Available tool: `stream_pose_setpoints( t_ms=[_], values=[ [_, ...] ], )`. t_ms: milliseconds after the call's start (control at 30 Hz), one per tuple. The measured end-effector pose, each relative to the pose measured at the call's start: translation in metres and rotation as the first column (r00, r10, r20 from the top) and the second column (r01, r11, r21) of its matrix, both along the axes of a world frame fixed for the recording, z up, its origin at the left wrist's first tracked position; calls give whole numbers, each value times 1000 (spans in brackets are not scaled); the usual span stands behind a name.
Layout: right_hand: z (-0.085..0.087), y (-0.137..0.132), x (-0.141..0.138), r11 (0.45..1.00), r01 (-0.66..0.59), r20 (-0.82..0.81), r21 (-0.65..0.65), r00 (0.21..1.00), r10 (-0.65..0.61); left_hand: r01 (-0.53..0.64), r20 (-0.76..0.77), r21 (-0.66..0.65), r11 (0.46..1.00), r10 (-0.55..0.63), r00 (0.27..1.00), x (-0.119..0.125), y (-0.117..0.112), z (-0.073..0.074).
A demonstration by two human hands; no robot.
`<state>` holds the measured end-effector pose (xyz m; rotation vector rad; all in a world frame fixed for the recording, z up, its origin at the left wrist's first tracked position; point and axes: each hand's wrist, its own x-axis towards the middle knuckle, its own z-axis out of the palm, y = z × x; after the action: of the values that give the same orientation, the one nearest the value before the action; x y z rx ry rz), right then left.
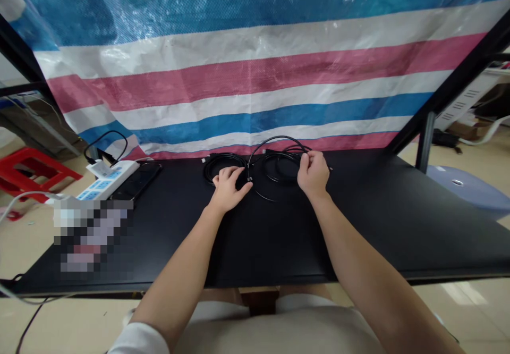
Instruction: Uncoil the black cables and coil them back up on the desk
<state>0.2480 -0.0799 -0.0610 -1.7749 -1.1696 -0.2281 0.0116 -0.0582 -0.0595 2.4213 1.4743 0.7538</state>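
Note:
Two black cables lie on the black tabletop (271,242). One is a round coil (207,172) on the left. The other, a looser looped cable (269,174), sits to its right, one loop rising against the striped sheet. My left hand (229,190) rests palm down over the front of the left coil, its fingers and thumb apart; whether the fingertips touch the cable is hard to see. My right hand (314,174) is closed at the right side of the looped cable, with fingers curled around part of it. Small pale connector ends show near both coils.
Behind the table hangs a striped plastic sheet (255,88). At the left are a white power strip (107,178) with plugs and a dark phone (139,178). A blurred patch covers something nearby. A red stool (32,170) and a bluish stool (470,186) flank the table.

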Motion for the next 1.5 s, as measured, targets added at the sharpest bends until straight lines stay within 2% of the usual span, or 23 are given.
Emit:
stream_pose_setpoints(
  t_ms=[167,267,400,567,667,767,867,967,1100,1233,1300,1400,1500],
  values=[
    [1,3,5,998,-45,-123,-46,992,39,-1,-119,-94,996,-11,993,2,2,0],
    [0,5,11,985,-154,-290,-75,949,126,25,-134,-123,992,-41,990,1,3,-1],
    [0,8,14,965,-258,-559,-44,807,190,17,-137,-143,990,-37,990,2,3,0],
    [14,3,10,956,-284,-828,-75,552,99,11,-129,-147,989,-30,991,2,3,-1],
    [24,-5,9,909,-401,-890,-111,447,89,15,-122,-141,990,-32,992,2,3,-1],
    [32,-11,8,860,-499,-920,-109,378,102,9,-131,-158,987,-30,991,2,3,0],
    [35,-13,7,860,-508,-948,-53,296,117,11,-129,-160,987,-32,991,3,2,1],
    [31,-12,10,875,-481,-949,60,245,200,6,-130,-168,986,-29,991,3,1,3],
    [18,-4,16,890,-393,-897,231,269,352,-1,-93,-150,989,-13,996,2,1,3],
    [5,6,22,892,-190,-817,411,357,453,-54,7,-69,996,54,999,1,1,1],
    [1,9,24,876,-76,-777,475,431,459,-106,64,-18,994,107,992,0,1,0],
    [-1,12,27,844,64,-708,532,580,403,-195,156,66,979,183,971,0,3,-3],
    [-2,12,27,823,77,-594,563,731,337,-250,236,132,959,214,948,-2,6,-5]
  ],
)
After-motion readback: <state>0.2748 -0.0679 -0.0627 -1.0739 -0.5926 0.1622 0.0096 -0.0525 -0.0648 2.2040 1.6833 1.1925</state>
